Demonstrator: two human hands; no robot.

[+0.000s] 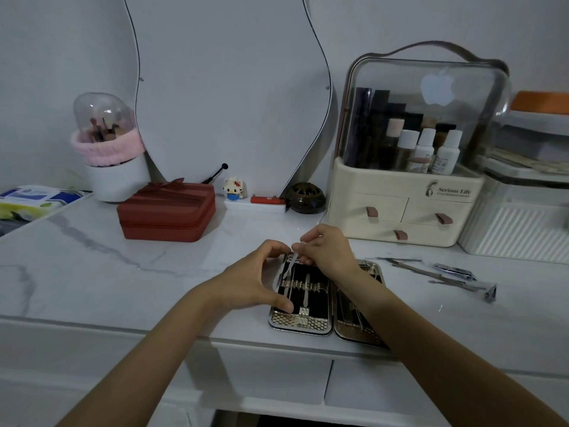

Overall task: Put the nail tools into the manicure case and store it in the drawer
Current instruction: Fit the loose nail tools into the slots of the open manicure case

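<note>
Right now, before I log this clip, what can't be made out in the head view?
- Right half of the manicure case: the right forearm covers its slots.
- Tool at the right hand: curled fingers hide the grip.
- Loose nail tools: too small and dim to name each.
- Drawer: interior unseen, closed.

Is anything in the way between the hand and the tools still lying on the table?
Nothing visible. The loose nail tools lie on bare tabletop to the right of the open manicure case, with only clear marble between them and the right hand.
</note>
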